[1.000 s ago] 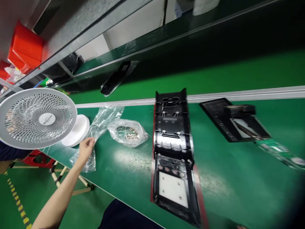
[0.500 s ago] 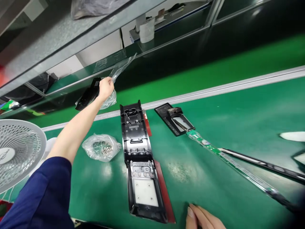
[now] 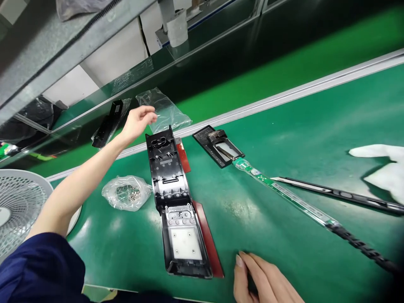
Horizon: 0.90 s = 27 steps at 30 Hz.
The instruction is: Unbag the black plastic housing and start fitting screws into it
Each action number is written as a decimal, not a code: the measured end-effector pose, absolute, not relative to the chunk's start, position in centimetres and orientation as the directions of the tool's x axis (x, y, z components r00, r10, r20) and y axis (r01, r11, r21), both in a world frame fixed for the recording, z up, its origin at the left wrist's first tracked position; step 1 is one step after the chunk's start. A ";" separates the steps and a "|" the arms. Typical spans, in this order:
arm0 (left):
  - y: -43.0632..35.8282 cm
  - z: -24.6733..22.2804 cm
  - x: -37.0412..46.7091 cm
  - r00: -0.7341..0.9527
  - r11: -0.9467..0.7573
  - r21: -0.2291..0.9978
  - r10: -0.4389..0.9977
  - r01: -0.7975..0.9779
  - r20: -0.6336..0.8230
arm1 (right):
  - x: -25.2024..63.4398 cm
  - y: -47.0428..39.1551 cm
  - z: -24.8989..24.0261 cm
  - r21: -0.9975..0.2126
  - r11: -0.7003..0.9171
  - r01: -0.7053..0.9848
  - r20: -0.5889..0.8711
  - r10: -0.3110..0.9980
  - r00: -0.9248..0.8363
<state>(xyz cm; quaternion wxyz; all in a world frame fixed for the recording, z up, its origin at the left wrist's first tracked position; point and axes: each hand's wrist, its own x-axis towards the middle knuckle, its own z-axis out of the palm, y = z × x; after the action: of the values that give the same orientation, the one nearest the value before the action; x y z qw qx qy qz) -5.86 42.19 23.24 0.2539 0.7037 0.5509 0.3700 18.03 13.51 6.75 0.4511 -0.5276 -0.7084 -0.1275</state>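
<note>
- Your left hand (image 3: 138,121) is stretched out on a nearly straight arm toward the upper left of the frame, palm down, fingers loosely spread and holding nothing; the fingertips hang just beside the near edge of the clear plastic bag (image 3: 164,110).
- Your right hand (image 3: 263,280) rests low on the green table (image 3: 299,126) at the bottom edge of the frame, fingers together, flat, gripping nothing.
- The bag lies flat on the darker green strip beyond the metal rail (image 3: 284,96), left of centre at the top; its long axis runs from upper left to lower right.
- Between your hands lies the long black housing (image 3: 174,202), open side up, its long axis running from the top centre down toward the bottom edge, on a red strip.
- Left of the housing sits a small bag of screws (image 3: 126,193); at the far left edge stands a white fan (image 3: 19,206).
</note>
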 end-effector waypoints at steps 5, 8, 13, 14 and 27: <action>29.4 21.9 -7.3 0.602 -0.666 0.333 0.746 0.667 0.285 | 17.6 13.3 7.0 -0.247 0.405 0.880 0.801 0.596 -0.050; 25.7 19.3 -7.3 0.742 -0.753 -0.018 0.643 0.658 0.193 | 17.4 13.0 7.0 -0.252 0.400 0.881 0.786 0.616 -0.055; 26.3 16.5 -6.7 0.726 -0.689 -0.232 0.666 0.687 0.172 | 17.3 12.7 7.2 -0.277 0.423 0.863 0.773 0.631 -0.061; 26.8 16.3 -6.6 0.718 -0.683 -0.226 0.672 0.695 0.178 | 17.3 12.7 7.2 -0.275 0.424 0.863 0.772 0.632 -0.064; 28.7 15.0 -6.9 0.783 -0.795 -0.166 0.496 0.583 0.376 | 17.6 13.1 7.1 -0.271 0.419 0.867 0.753 0.654 -0.081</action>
<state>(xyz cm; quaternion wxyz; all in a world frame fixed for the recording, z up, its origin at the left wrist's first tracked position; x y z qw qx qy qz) -6.89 28.67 14.97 -0.1381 0.9340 0.2887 0.1585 17.60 13.13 7.10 0.4295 -0.5244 -0.7247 -0.1240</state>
